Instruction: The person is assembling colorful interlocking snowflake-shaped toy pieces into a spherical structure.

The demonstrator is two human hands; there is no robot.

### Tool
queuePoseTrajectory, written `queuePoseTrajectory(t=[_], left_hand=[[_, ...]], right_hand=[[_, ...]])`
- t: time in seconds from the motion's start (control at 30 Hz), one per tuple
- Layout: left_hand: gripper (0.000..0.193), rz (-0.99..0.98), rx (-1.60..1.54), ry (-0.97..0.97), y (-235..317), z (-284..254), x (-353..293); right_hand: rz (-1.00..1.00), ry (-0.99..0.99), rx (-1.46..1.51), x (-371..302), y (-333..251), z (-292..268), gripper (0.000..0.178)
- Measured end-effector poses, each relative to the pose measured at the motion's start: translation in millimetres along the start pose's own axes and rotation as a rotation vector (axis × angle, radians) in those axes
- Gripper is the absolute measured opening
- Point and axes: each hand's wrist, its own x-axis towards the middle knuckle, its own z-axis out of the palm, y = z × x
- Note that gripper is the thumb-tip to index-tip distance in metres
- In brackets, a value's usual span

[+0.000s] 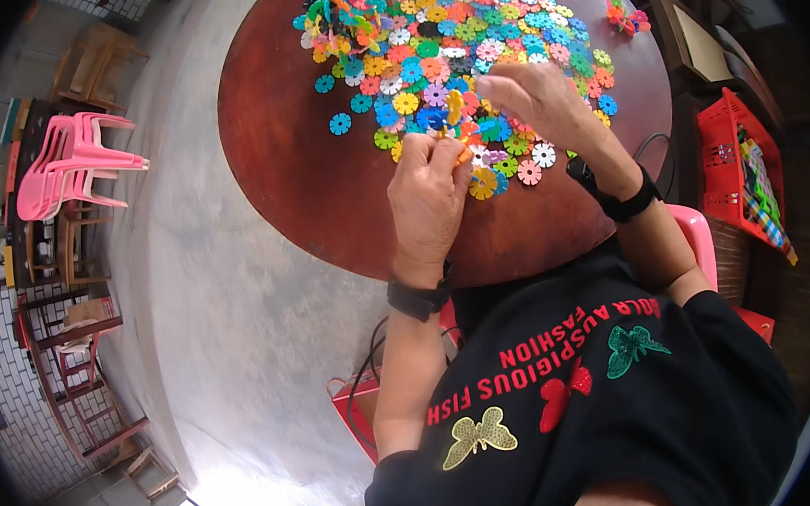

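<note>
at left fingers (446, 155), linked discs (454, 107), pinched

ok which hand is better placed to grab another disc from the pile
Probably the right hand: it is over the scattered discs, with no piece visible in its grip, while the left hand appears occupied, pinching small joined pieces.

Two hands (429, 193) (546, 106), one table (291, 157)
</note>
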Motion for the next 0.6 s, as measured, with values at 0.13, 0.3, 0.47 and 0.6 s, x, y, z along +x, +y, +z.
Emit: queuePoseTrajectory(t=[0.13, 0.3, 0.47, 0.6], left_hand=[[0.021, 0.044, 0.032, -0.054, 1.5, 4.0, -1.5], [0.048, 0.044, -0.147, 0.026, 4.9, -3.7, 8.2], [0.051, -0.063, -0.31, -0.041, -12.2, 3.1, -2.1], [0.037, -0.061, -0.311, -0.122, -11.7, 6.3, -3.3]], right_hand=[[0.115, -0.148, 0.023, 1.4, -1.5, 10.7, 0.046], [-0.03, -0.136, 0.124, -6.7, -11.6, 3.5, 0.024], [-0.19, -0.146, 0.001, -17.1, -24.9, 8.4, 0.018], [-0.278, -0.081, -0.095, -23.4, -25.7, 19.8, 0.02]])
